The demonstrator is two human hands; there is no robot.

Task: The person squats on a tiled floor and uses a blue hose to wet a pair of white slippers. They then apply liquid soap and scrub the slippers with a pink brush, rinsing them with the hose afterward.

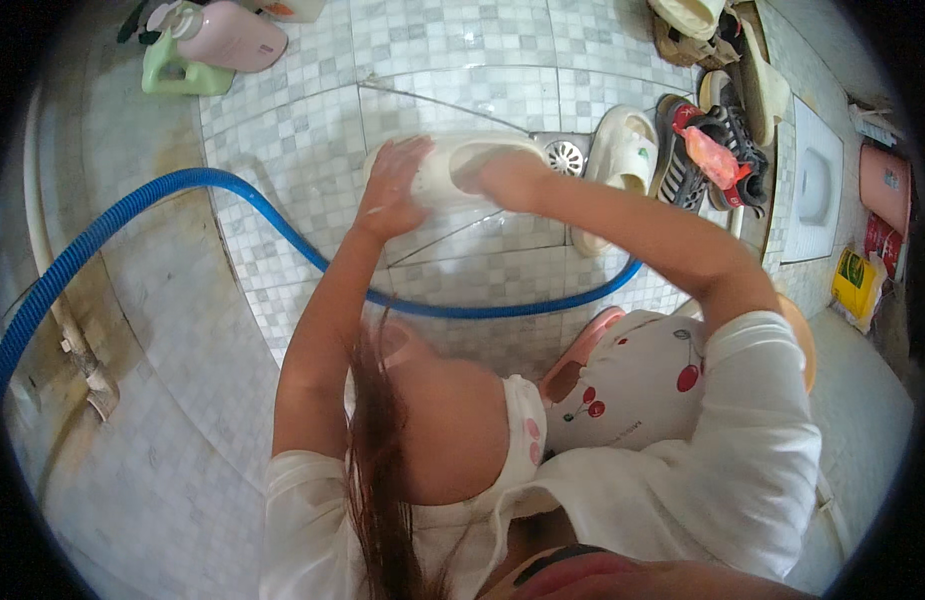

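Observation:
A white slipper (440,174) lies lengthwise across the tiled floor in front of me, blurred in places. My left hand (398,180) rests over its left end, with the fingers on the slipper. At the opening toward the other end is my right hand (511,180), its fingers partly hidden and blurred; whether it grips anything there does not show. Just right of the slipper is a round metal floor drain (564,156). A second white slipper (620,154) with a small green mark stands beyond the drain, partly behind my right forearm.
A blue ribbed hose (470,310) curves between me and the slipper. Black striped sneakers (683,165) with a pink plastic bag (714,156) stand right, near a squat toilet (813,184). A pink pump bottle (233,37) and a green jug (184,73) are at upper left. A pipe (64,322) runs along the left wall.

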